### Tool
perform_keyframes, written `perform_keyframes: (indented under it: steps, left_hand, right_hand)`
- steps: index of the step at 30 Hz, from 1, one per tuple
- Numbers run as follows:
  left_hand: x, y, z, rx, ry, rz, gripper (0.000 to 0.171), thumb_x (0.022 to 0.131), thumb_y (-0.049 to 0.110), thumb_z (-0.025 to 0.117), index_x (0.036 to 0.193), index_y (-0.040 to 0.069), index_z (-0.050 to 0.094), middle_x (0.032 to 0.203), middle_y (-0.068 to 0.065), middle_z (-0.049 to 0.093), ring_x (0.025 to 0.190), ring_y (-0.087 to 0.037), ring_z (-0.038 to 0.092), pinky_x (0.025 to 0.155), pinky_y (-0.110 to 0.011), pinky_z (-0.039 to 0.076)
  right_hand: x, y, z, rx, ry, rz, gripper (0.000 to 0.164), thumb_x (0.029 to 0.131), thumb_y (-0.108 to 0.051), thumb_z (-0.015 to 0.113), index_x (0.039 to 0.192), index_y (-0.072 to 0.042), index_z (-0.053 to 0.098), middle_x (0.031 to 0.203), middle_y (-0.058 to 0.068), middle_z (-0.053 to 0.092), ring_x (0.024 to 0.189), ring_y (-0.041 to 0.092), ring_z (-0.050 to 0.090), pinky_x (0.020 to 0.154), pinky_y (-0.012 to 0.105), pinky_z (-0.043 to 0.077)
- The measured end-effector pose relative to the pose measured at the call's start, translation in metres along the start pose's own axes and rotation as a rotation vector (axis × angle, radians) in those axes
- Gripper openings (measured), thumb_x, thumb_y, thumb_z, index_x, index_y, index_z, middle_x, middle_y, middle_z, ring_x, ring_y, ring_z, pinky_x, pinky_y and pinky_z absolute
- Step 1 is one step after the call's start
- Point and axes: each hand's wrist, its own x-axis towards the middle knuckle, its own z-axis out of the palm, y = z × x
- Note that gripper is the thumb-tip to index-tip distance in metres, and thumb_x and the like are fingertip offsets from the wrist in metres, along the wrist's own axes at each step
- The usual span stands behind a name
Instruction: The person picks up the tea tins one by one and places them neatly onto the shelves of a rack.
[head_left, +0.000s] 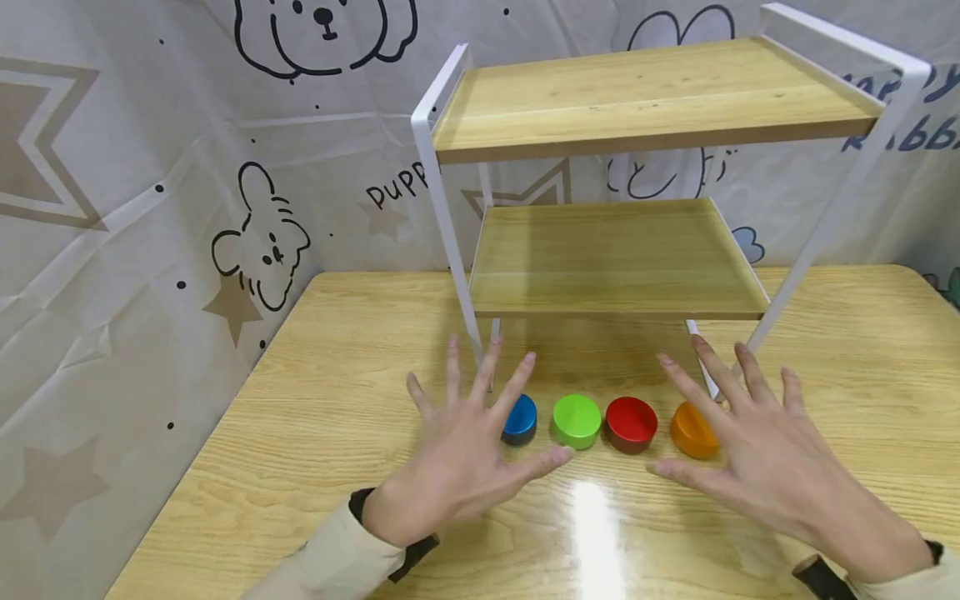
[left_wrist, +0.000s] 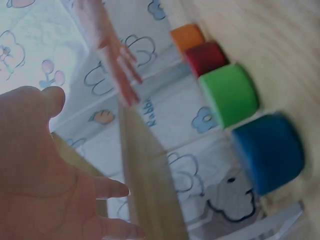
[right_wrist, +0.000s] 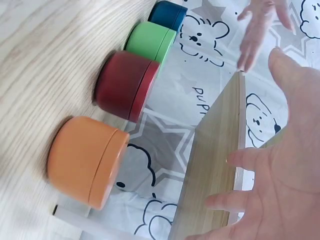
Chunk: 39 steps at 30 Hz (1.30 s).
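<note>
Four is avoided here: several round lidded tins stand in a row on the table, a blue tin (head_left: pixel 520 420), a green tin (head_left: pixel 577 422), a red tin (head_left: pixel 631 425) and an orange tin (head_left: pixel 695 431). My left hand (head_left: pixel 472 454) is held above the table with fingers spread, nearest the blue tin and partly covering it in the head view. My right hand (head_left: pixel 765 450) hovers with spread fingers by the orange tin, hiding part of its right side. Both hands hold nothing. In the right wrist view the orange tin (right_wrist: pixel 87 161) stands apart from the fingers.
Behind the tins stands a two-tier shelf with a wooden upper board (head_left: pixel 652 96), a lower board (head_left: pixel 615 258) and white metal legs. A printed cloth (head_left: pixel 150 333) hangs behind and to the left of the wooden table (head_left: pixel 300 467).
</note>
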Motion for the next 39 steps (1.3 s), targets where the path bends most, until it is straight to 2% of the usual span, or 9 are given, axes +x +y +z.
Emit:
perform_keyframes:
  steps: [4,8,11,16,20,24,29,35,39]
  left_hand:
    - [-0.001,-0.007,-0.015,-0.077,0.062,-0.006,0.086,0.086,0.077,0.035,0.155,0.032,0.011,0.162,-0.003,0.002,0.142,-0.047,-0.001,0.091,-0.082,0.013]
    - [0.000,-0.015,-0.030,-0.141,0.106,-0.033,0.082,0.090,0.073,0.032,0.154,0.023,0.021,0.161,-0.006,0.012,0.143,-0.043,0.012,0.093,-0.078,0.022]
    - [0.004,-0.020,-0.037,-0.116,0.167,-0.054,0.082,0.092,0.070,0.034,0.149,0.012,0.035,0.155,-0.014,0.028,0.138,-0.043,0.029,0.094,-0.072,0.031]
    - [0.016,-0.029,-0.039,-0.010,0.369,-0.009,0.065,0.095,0.056,0.047,0.109,-0.005,0.064,0.110,-0.021,0.064,0.096,-0.037,0.063,0.072,-0.052,0.052]
    - [0.035,-0.039,-0.040,0.071,0.462,-0.019,0.061,0.095,0.055,0.048,0.082,-0.003,0.061,0.079,-0.014,0.059,0.066,-0.028,0.057,0.051,-0.040,0.048]
    - [0.056,-0.048,-0.039,0.088,0.416,-0.124,0.071,0.094,0.063,0.039,0.090,-0.006,0.057,0.082,-0.014,0.053,0.069,-0.030,0.050,0.054,-0.040,0.045]
    - [0.078,-0.055,-0.036,-0.010,0.289,-0.232,0.084,0.091,0.070,0.028,0.107,-0.009,0.052,0.093,-0.018,0.047,0.085,-0.036,0.046,0.071,-0.050,0.042]
    - [0.092,-0.059,-0.031,-0.087,0.187,-0.287,0.084,0.090,0.070,0.028,0.111,-0.009,0.050,0.096,-0.019,0.045,0.095,-0.040,0.043,0.082,-0.056,0.037]
    - [0.096,-0.060,-0.029,-0.128,0.170,-0.285,0.083,0.091,0.068,0.029,0.112,-0.009,0.050,0.100,-0.020,0.045,0.100,-0.041,0.042,0.084,-0.056,0.035]
  right_hand:
    - [-0.002,0.004,0.001,0.005,0.019,0.001,0.092,0.079,-0.064,0.064,0.153,-0.023,0.027,0.153,0.020,0.025,0.125,0.057,0.035,0.095,0.076,0.021]
    - [-0.003,0.006,0.002,0.018,0.041,0.003,0.079,0.082,-0.056,0.067,0.144,-0.015,0.042,0.138,0.026,0.044,0.113,0.053,0.048,0.080,0.067,0.042]
    - [-0.004,0.006,0.002,0.051,0.004,0.029,0.076,0.083,-0.053,0.068,0.141,-0.011,0.045,0.133,0.028,0.049,0.111,0.053,0.050,0.069,0.065,0.047]
    - [-0.006,0.008,0.006,0.093,-0.015,0.050,0.074,0.080,-0.049,0.073,0.138,-0.008,0.050,0.127,0.027,0.054,0.107,0.052,0.053,0.064,0.063,0.048]
    - [-0.006,0.011,0.008,0.103,-0.008,0.048,0.076,0.077,-0.042,0.078,0.137,-0.006,0.049,0.120,0.026,0.057,0.100,0.050,0.057,0.058,0.057,0.050]
    - [-0.005,0.013,0.011,0.102,-0.013,0.052,0.080,0.074,-0.036,0.082,0.138,-0.004,0.046,0.115,0.026,0.059,0.093,0.047,0.059,0.052,0.051,0.051]
    - [-0.005,0.017,0.014,0.089,-0.050,0.091,0.078,0.075,-0.035,0.081,0.136,0.000,0.047,0.113,0.030,0.058,0.091,0.047,0.060,0.050,0.049,0.050]
    - [-0.005,0.021,0.019,0.078,-0.140,0.155,0.070,0.077,-0.039,0.078,0.130,0.000,0.053,0.107,0.028,0.061,0.081,0.039,0.063,0.045,0.044,0.048]
    - [-0.006,0.025,0.020,0.076,-0.160,0.167,0.064,0.078,-0.037,0.078,0.126,-0.001,0.056,0.100,0.024,0.063,0.070,0.031,0.063,0.042,0.040,0.046]
